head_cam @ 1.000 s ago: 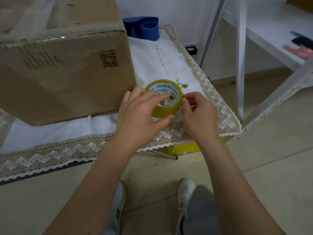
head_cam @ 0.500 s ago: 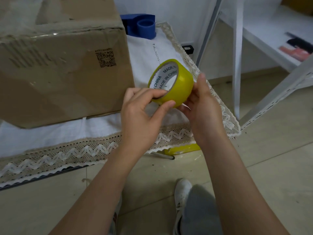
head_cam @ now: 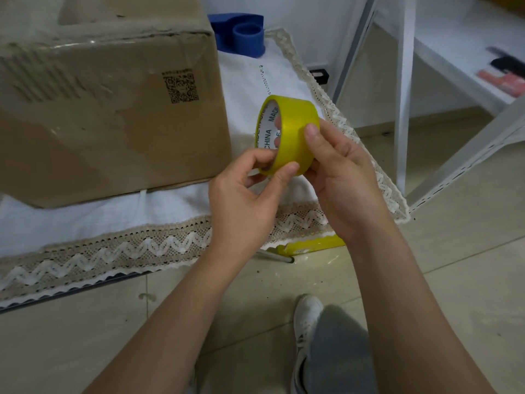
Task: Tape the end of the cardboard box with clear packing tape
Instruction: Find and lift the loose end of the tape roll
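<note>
The cardboard box [head_cam: 108, 109] fills the view from nine to eleven o'clock, sitting on a white cloth with a lace border [head_cam: 142, 248]; it looks stiff but dented and creased along its upper edge, bulky rather than fragile, and best steadied with a flat palm on a face or corner while tape goes on. Its flaps are closed with a glossy strip already along the top edge, so what it holds cannot be told. At twelve o'clock, behind the box, stands a blue tape dispenser [head_cam: 241, 34] with nothing visible on its hub. Just above centre, lifted clear of the cloth, is the roll of tape [head_cam: 292, 129], yellowish, light, rigid on its printed cardboard core, and smooth-sided, so likely slippery; the rim and core are the sure places to hold. The left hand [head_cam: 244, 203] pinches the roll's lower edge, and the right hand [head_cam: 338, 177] grasps its outer band with the thumb pressed on top.
</note>
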A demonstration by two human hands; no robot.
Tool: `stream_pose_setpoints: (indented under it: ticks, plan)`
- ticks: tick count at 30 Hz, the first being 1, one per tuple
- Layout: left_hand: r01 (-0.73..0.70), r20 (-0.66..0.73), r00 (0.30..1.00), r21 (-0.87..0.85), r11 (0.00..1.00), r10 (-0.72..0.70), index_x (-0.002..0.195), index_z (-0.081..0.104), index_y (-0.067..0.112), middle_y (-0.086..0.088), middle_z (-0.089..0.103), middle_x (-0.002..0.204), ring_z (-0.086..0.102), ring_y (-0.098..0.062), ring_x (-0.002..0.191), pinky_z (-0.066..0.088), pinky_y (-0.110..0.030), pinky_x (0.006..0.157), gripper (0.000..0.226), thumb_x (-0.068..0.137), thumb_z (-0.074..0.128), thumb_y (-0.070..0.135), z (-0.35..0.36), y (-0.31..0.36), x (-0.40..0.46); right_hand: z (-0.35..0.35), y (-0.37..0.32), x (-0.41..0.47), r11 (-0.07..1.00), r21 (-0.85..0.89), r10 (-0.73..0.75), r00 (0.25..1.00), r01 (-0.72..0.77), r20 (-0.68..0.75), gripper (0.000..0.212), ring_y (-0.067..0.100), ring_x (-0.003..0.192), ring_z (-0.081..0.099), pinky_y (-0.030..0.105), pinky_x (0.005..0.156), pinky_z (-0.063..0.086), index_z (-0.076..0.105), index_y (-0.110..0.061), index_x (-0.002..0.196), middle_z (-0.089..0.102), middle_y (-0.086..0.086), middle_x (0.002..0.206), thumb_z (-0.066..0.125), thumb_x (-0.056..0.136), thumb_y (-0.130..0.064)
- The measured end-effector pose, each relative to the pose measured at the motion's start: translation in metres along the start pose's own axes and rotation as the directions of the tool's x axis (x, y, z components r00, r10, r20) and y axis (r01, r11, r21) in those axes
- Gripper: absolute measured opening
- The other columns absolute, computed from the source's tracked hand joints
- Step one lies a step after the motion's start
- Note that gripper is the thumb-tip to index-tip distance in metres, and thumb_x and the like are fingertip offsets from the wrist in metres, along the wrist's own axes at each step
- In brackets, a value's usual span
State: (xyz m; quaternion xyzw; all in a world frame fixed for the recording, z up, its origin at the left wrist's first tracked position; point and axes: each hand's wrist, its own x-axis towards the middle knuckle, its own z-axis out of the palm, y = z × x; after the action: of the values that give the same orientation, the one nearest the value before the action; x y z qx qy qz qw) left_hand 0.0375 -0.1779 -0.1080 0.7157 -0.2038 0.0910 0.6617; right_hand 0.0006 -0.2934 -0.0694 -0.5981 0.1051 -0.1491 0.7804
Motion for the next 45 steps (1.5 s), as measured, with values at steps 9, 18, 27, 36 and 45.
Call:
stream_pose_setpoints:
  ticks: [9, 18, 27, 36, 45]
  plan:
    - [0.037, -0.014, 0.999, -0.039, 0.999, -0.038, 0.086, 0.068, 0.025, 0.011, 0.071, 0.083, 0.071, -0.007, 0.084, 0.059, -0.023, 0.076, 0.01, 0.084, 0.078, 0.021, 0.001, -0.002, -0.001, -0.002, 0.001, 0.005, 0.994, 0.083, 0.065, 0.996, -0.069, 0.054, 0.045, 0.032, 0.109, 0.062, 0.053, 0.109, 0.041, 0.055, 0.0, 0.134, 0.064, 0.028, 0.124, 0.043, 0.092, -0.012]
    - [-0.037, 0.013, 0.999, 0.087, 0.996, 0.036, 0.084, 0.066, 0.024, 0.014, 0.068, 0.08, 0.067, -0.004, 0.082, 0.059, -0.037, 0.081, 0.014, 0.081, 0.08, 0.025, -0.001, -0.004, -0.004, 0.004, 0.012, 0.01, 0.99, 0.117, 0.08, 0.995, -0.073, -0.06, 0.048, 0.029, 0.097, 0.055, 0.052, 0.098, 0.042, 0.067, -0.01, 0.116, 0.067, 0.015, 0.102, 0.037, 0.079, -0.018]
    - [-0.073, -0.047, 0.996, 0.182, 0.981, 0.082, 0.083, 0.07, 0.014, 0.007, 0.071, 0.079, 0.069, -0.01, 0.078, 0.058, -0.037, 0.074, 0.021, 0.078, 0.081, 0.031, 0.0, -0.011, -0.008, 0.011, 0.015, 0.01, 0.99, 0.13, 0.066, 0.993, -0.052, -0.1, 0.046, 0.031, 0.096, 0.058, 0.057, 0.101, 0.044, 0.07, -0.013, 0.107, 0.069, 0.017, 0.101, 0.029, 0.086, -0.007]
    - [-0.058, -0.057, 0.996, 0.169, 0.984, 0.068, 0.082, 0.068, 0.019, 0.011, 0.069, 0.078, 0.068, -0.008, 0.078, 0.059, -0.037, 0.075, 0.019, 0.078, 0.081, 0.032, 0.001, -0.01, -0.007, 0.012, 0.017, 0.01, 0.997, 0.082, 0.021, 0.996, -0.013, -0.09, 0.053, 0.035, 0.094, 0.062, 0.064, 0.102, 0.045, 0.073, -0.01, 0.104, 0.067, 0.02, 0.096, 0.036, 0.066, -0.003]
    - [-0.029, -0.052, 0.998, 0.157, 0.987, 0.037, 0.081, 0.069, 0.019, 0.01, 0.072, 0.079, 0.069, -0.005, 0.079, 0.06, -0.036, 0.076, 0.019, 0.076, 0.082, 0.032, -0.001, -0.008, -0.006, 0.018, 0.016, 0.01, 0.976, 0.215, 0.034, 0.999, -0.026, -0.031, 0.035, 0.028, 0.093, 0.06, 0.049, 0.095, 0.046, 0.066, -0.007, 0.103, 0.065, 0.016, 0.096, 0.037, 0.084, -0.011]
